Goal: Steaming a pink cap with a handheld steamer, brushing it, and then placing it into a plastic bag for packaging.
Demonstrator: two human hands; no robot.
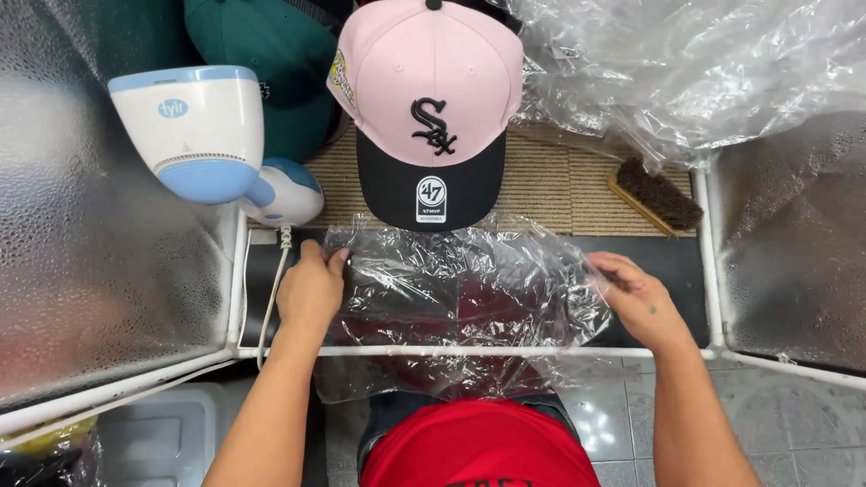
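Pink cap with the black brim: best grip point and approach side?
Likely the black brim, approached from the near side. It points toward the person, sticks out flat and stiff past the pink cap, and its edge is clear above the clear plastic bag held by the left hand and right hand. The crown looks soft and is crowded by a green cap.

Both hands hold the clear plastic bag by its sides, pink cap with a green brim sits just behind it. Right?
Not quite. The pink cap has a black brim, not green, as the head view shows. The rest holds: left hand and right hand grip the clear plastic bag by its sides.
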